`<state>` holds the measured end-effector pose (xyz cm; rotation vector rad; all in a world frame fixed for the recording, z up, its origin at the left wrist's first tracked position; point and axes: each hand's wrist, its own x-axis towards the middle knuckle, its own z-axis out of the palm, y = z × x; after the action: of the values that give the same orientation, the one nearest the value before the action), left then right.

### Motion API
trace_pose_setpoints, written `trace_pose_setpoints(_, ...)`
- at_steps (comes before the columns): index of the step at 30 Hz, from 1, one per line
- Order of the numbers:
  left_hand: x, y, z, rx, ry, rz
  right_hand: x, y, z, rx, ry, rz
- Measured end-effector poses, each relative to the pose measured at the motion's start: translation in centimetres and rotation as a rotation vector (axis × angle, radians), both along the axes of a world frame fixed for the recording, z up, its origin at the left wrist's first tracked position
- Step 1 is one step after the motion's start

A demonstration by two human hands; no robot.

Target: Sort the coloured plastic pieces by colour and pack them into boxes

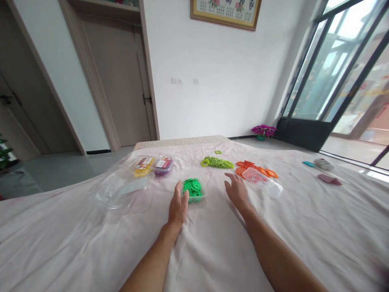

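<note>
My left hand grips the left side of a small clear plastic box, with the thumb over its near edge. Green flat notched plastic discs fill the box. To the right of it, my right hand hovers just above or rests on the cloth with its fingers apart, holding nothing. Beyond that hand lies a long heap of yellow-green plastic pieces. Orange-red plastic pieces are spread to its right, partly under a clear plastic lid.
On the left stand a yellow-filled box, a purple-filled box and a large clear container. At the right lie a pink cloth, a blue item and a whitish pack. A wrinkled pale cloth covers the surface.
</note>
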<state>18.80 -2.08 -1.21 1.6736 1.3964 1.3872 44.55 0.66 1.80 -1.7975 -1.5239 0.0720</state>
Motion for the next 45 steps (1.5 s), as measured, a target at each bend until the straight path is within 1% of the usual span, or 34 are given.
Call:
trace_pose_setpoints(2,0.0,0.0,0.1,0.0,-0.001,0.0,3.0,-0.2,-0.6,-0.061,-0.206,-0.187)
trace_pose_setpoints(4,0.0,0.0,0.2,0.006,-0.003,0.004,5.5,-0.4,-1.2,-0.12,-0.305,-0.333)
trace_pose_setpoints(7,0.0,-0.1,0.2,0.004,-0.002,0.003,8.1,-0.9,-1.9,-0.19,-0.333,-0.481)
trace_pose_setpoints(9,-0.1,-0.1,0.2,0.003,0.0,-0.008,9.2,-1.0,-2.3,-0.247,-0.306,-0.527)
trace_pose_setpoints(13,-0.2,-0.1,0.2,-0.007,-0.001,-0.012,10.5,-1.0,-2.6,-0.307,-0.276,-0.555)
trace_pose_setpoints(17,-0.2,0.1,0.1,-0.015,-0.004,-0.015,11.0,-0.6,-2.0,-0.325,-0.351,-0.56)
trace_pose_setpoints(19,-0.2,0.3,0.0,0.009,0.0,-0.042,11.2,-0.5,-1.7,-0.34,-0.428,-0.526)
trace_pose_setpoints(22,-0.2,0.4,0.0,0.069,0.043,-0.098,11.5,-0.3,-1.4,-0.351,-0.589,-0.415)
trace_pose_setpoints(25,-0.2,0.5,0.1,0.113,0.076,-0.13,12.2,-0.5,-0.8,-0.317,-0.742,-0.33)
trace_pose_setpoints(28,-0.2,0.5,0.2,0.128,0.05,-0.136,13.1,-0.8,1.0,-0.201,-0.781,-0.337)
trace_pose_setpoints(30,-0.1,0.5,0.2,0.125,0.033,-0.135,13.3,-0.9,2.9,-0.079,-0.705,-0.376)
trace_pose_setpoints(31,-0.1,0.5,0.2,0.119,0.026,-0.135,13.1,-0.8,4.0,-0.02,-0.626,-0.394)
trace_pose_setpoints(33,0.0,0.4,0.3,0.106,0.01,-0.133,11.7,-0.3,5.8,0.057,-0.385,-0.384)
trace_pose_setpoints(34,0.0,0.4,0.3,0.098,0.001,-0.132,10.4,-0.1,6.4,0.075,-0.224,-0.348)
trace_pose_setpoints(35,0.0,0.3,0.4,0.088,-0.008,-0.131,8.9,0.3,6.8,0.088,-0.053,-0.27)
trace_pose_setpoints(36,0.0,0.3,0.4,0.076,-0.016,-0.13,7.1,0.5,6.8,0.085,0.138,-0.155)
trace_pose_setpoints(38,0.1,0.1,0.6,0.046,-0.028,-0.131,3.0,0.9,6.2,0.052,0.524,0.075)
trace_pose_setpoints(39,0.1,0.1,0.7,0.029,-0.033,-0.131,1.0,1.0,5.6,0.004,0.663,0.169)
trace_pose_setpoints(40,0.1,0.0,0.8,0.015,-0.037,-0.128,-1.0,0.9,4.9,-0.043,0.762,0.222)
trace_pose_setpoints(42,0.2,0.0,1.0,-0.007,-0.047,-0.117,-4.2,0.7,3.4,-0.099,0.865,0.306)
trace_pose_setpoints(45,0.2,-0.1,1.2,-0.027,-0.065,-0.115,-7.0,0.3,1.7,-0.178,0.908,0.308)
